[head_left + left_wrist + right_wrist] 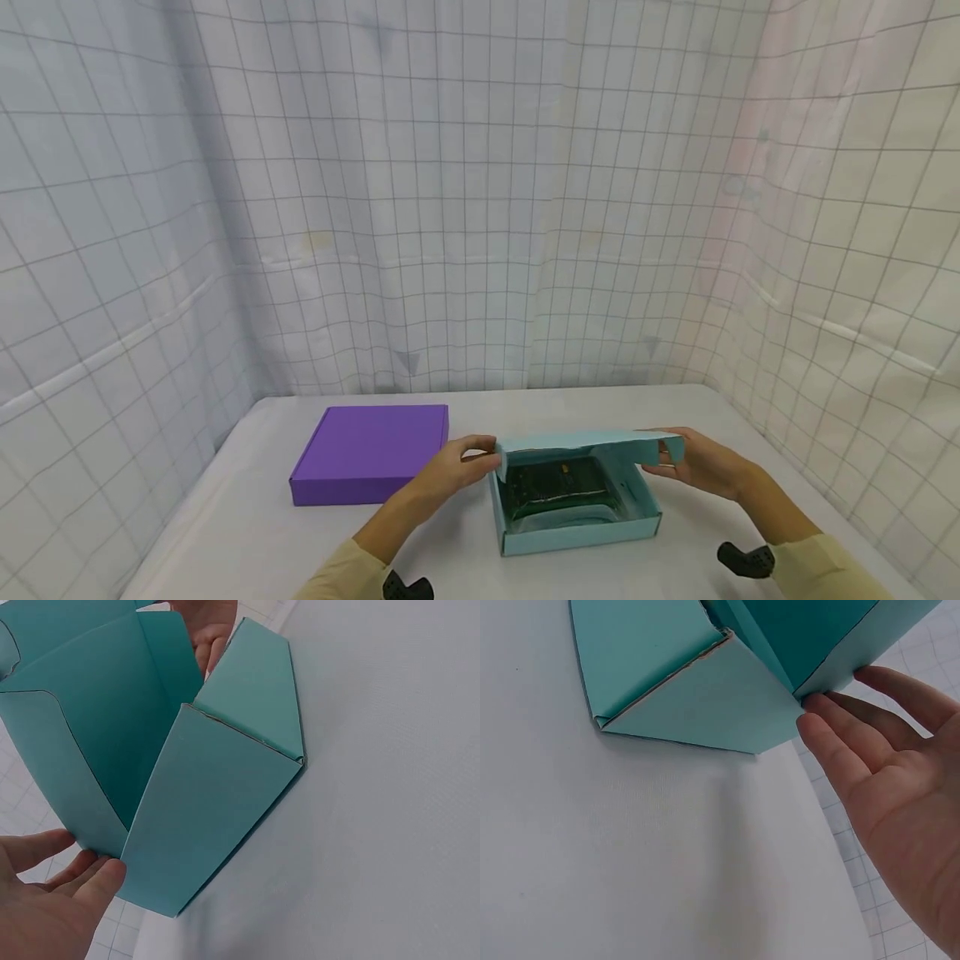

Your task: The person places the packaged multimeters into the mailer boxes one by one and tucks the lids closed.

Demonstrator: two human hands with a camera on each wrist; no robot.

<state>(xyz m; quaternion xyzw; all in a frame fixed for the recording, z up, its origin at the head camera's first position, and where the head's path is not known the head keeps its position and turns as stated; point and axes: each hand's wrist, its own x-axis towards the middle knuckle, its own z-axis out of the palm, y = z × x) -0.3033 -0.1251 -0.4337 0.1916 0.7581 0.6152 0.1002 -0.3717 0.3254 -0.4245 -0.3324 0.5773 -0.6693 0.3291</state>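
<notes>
In the middle of the table stands a light teal cardboard box (581, 536), its hinged lid (570, 441) partly raised. Inside lies a dark green, shiny flat packet (557, 485), with clear plastic around it; its kind cannot be told. My left hand (455, 468) touches the lid's left side flap from outside with its fingertips, also seen in the left wrist view against the flap (60, 750). My right hand (697, 461) is at the lid's right corner; in the right wrist view its fairly straight fingers (840, 739) touch the flap's outer side.
A closed purple box (375, 446) lies on the white table (600, 402), left of the teal box and close to my left forearm. White curtains with a dark grid (480, 208) hang behind the table and on both sides.
</notes>
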